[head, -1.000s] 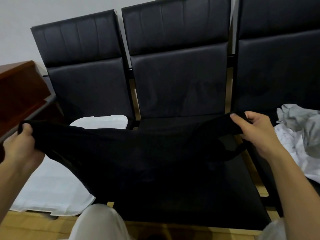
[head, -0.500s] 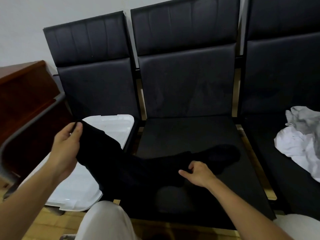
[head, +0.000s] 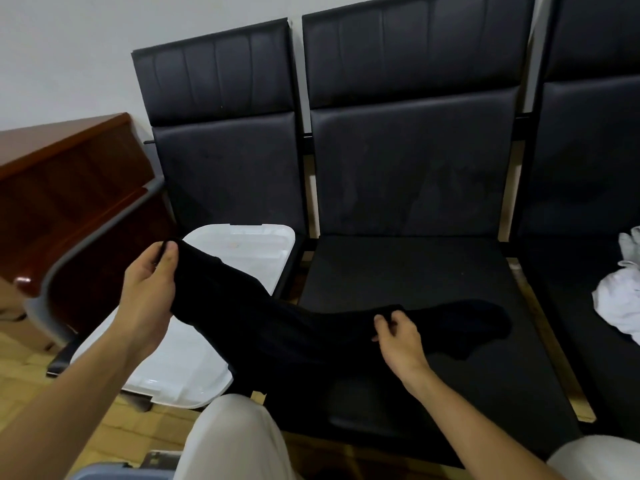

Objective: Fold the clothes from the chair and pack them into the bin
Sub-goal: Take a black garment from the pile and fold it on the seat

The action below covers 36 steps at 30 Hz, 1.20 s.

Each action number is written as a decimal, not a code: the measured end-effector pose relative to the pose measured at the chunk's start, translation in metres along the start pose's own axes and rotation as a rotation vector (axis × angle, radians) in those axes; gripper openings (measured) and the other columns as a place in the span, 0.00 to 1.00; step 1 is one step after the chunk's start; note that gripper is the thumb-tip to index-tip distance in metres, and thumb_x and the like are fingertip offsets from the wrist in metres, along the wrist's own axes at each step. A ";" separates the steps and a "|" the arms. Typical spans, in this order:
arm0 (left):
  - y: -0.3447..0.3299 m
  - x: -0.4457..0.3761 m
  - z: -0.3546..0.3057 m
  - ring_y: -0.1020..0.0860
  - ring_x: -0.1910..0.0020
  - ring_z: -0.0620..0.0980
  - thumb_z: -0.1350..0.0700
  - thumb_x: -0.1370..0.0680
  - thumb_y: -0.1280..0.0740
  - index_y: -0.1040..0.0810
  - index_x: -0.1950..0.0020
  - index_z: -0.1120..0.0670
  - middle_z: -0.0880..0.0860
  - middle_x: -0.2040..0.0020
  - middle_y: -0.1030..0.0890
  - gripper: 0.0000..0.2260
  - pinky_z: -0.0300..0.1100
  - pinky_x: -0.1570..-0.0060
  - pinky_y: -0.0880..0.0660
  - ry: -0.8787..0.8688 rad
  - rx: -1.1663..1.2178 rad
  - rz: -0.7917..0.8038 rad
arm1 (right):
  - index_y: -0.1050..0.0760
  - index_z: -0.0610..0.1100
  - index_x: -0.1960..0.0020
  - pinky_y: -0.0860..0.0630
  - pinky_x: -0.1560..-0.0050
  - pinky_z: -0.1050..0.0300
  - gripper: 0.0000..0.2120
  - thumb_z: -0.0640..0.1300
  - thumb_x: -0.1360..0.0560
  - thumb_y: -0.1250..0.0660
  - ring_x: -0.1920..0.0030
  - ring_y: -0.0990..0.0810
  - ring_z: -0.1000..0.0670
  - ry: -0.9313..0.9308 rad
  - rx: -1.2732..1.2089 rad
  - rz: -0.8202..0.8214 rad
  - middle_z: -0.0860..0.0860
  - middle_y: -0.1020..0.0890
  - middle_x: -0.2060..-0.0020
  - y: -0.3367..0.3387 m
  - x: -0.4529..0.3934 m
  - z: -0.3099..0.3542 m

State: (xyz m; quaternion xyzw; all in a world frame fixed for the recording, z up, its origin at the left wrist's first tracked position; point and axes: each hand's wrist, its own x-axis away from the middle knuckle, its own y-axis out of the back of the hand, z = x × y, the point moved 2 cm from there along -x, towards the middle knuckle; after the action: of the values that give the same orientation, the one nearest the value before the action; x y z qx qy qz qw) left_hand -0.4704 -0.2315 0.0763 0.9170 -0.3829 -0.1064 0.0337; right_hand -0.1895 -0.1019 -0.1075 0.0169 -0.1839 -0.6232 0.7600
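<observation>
Three black chairs (head: 408, 285); one black garment (head: 277, 327), two hands gripping.

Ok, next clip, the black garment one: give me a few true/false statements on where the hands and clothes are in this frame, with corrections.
1. The left hand grips one end of the black garment. True.
2. The right hand is lifted well above the chair seat, holding nothing. False: it is low at the seat and pinches the garment.
3. The garment stretches from the left hand, above the white bin, across to the middle seat. True.
4. The white and grey clothes lie inside the bin. False: they lie on the seat at the right.
5. The black garment is already neatly folded in the bin. False: it is still spread out between the hands.
</observation>
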 end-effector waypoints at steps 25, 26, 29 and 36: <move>-0.077 -0.169 -0.156 0.20 0.55 0.47 0.66 0.21 0.33 0.23 0.52 0.51 0.54 0.53 0.20 0.09 0.41 0.55 0.22 0.095 0.329 0.080 | 0.23 0.43 0.51 0.29 0.71 0.68 0.05 0.39 0.18 0.37 0.72 0.26 0.58 0.303 -0.524 -0.198 0.46 0.19 0.62 0.257 -0.066 0.314; -0.079 -0.173 -0.164 0.21 0.58 0.45 0.65 0.21 0.34 0.23 0.51 0.51 0.51 0.55 0.21 0.09 0.40 0.56 0.23 0.064 0.329 0.078 | 0.23 0.43 0.51 0.29 0.71 0.67 0.05 0.40 0.19 0.36 0.70 0.27 0.57 0.338 -0.549 -0.206 0.47 0.19 0.62 0.263 -0.066 0.320; -0.079 -0.177 -0.177 0.21 0.58 0.42 0.61 0.20 0.35 0.22 0.50 0.47 0.46 0.57 0.21 0.08 0.39 0.54 0.25 0.014 0.339 0.085 | 0.22 0.45 0.50 0.29 0.68 0.66 0.05 0.42 0.19 0.36 0.68 0.27 0.57 0.456 -0.572 -0.195 0.49 0.17 0.64 0.278 -0.060 0.333; -0.065 -0.105 -0.099 0.24 0.57 0.46 0.61 0.21 0.38 0.22 0.57 0.49 0.48 0.57 0.22 0.09 0.37 0.60 0.27 0.090 0.306 0.027 | 0.21 0.45 0.53 0.32 0.73 0.69 0.09 0.37 0.19 0.38 0.73 0.26 0.58 0.421 -0.399 -0.226 0.52 0.20 0.74 0.250 -0.013 0.251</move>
State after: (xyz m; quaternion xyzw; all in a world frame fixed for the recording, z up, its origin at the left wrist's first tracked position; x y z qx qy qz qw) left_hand -0.4748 -0.1132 0.1811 0.9101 -0.4049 -0.0054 -0.0879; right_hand -0.0324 0.0176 0.1870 0.0166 0.1067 -0.7101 0.6957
